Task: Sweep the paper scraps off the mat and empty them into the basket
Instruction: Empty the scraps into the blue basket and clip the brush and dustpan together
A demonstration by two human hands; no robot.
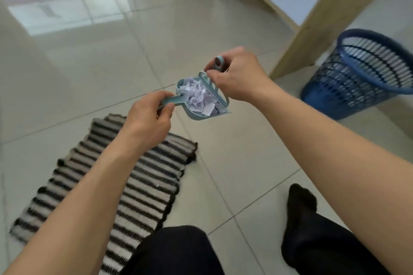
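Gripping one dustpan (196, 105) of scraps (201, 98), left hand (149, 118), right hand (237, 73) clasping one brush (218, 63), one basket (362, 71)

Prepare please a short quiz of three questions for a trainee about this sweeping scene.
1. True or false: the dustpan already holds paper scraps.
2. Which hand holds the dustpan's handle?
3. The blue basket is: A) on the striped mat, B) on the floor beside a wooden leg, C) in the person's lap.

Key: 1 true. 2 the left hand; the right hand holds the small brush at the pan's mouth. 3 B.
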